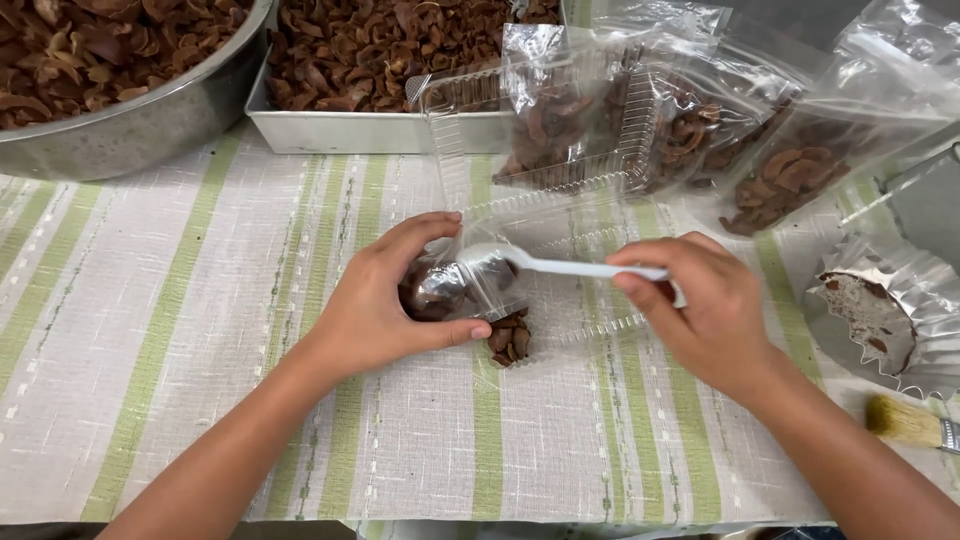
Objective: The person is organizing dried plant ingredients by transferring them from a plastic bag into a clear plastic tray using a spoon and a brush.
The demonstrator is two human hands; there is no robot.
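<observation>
We work over a striped cloth (pixel 200 330) of pale grey and green that covers the table. Along its far edge stand a round metal basin (pixel 130 125) and a rectangular metal tray (pixel 380 130), both heaped with dried brown fruit slices (pixel 370 50). To the right lie filled clear bags (pixel 800 165) and an open clear plastic clamshell box (pixel 560 130). At the far right sits a crinkled foil cup (pixel 880 300), and just below it a small brush (pixel 905 420).

Our left hand (pixel 385 305) is curled shut around a small clear bag (pixel 450 290) of dark pieces, thumb below, fingers above, its mouth facing right. Our right hand (pixel 700 305) pinches the handle of a white plastic spoon (pixel 550 265). The spoon's long axis runs left to right, bowl at the bag's mouth, so the bag lies directly left of the right hand's grip. A small heap of brown pieces (pixel 510 338) rests on the cloth just beside the left thumb.
</observation>
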